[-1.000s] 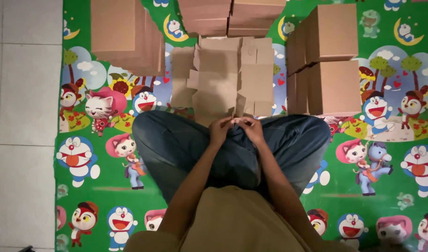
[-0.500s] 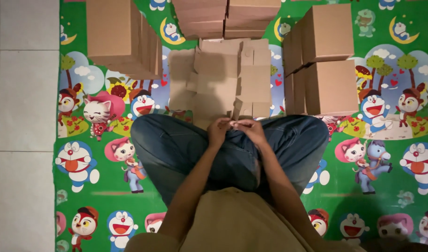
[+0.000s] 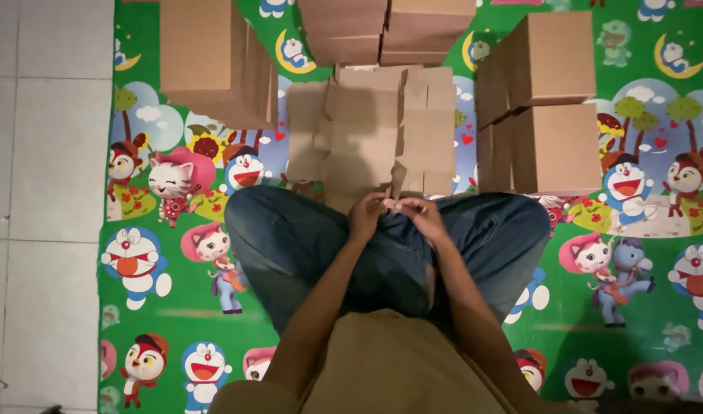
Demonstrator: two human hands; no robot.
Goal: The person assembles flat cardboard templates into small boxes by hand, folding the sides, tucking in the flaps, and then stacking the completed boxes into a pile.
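**Both hands at the near edge of the flat cardboard**

I sit cross-legged in blue jeans (image 3: 305,238) on a bright green play mat printed with cartoon characters (image 3: 175,253), and my two hands meet just above my lap. My left hand (image 3: 367,216) is curled, its grip narrow, fingers pinched at the near edge of the flat, unfolded brown cardboard box blank (image 3: 374,130) that lies on the mat right in front of my knees. My right hand (image 3: 420,215) sits just beside it, fingertips bent in toward the left ones, the grip likewise narrow. The two hands nearly touch at the fingertips. I cannot tell whether either one truly holds the cardboard edge or some small thing between the fingers; that spot is too small and dim.

The blank stretches away from me, its flaps jagged along the sides, and its near end touches my jeans.

Around it stand assembled brown cardboard boxes. A tall one (image 3: 205,54) stands to the left of the blank. Two stacked ones (image 3: 551,107) stand to the right, just beside the blank's edge. Two more (image 3: 382,27) stand at the far end, side by side.

Pale grey floor tiles (image 3: 44,153) show beyond the mat's left border.
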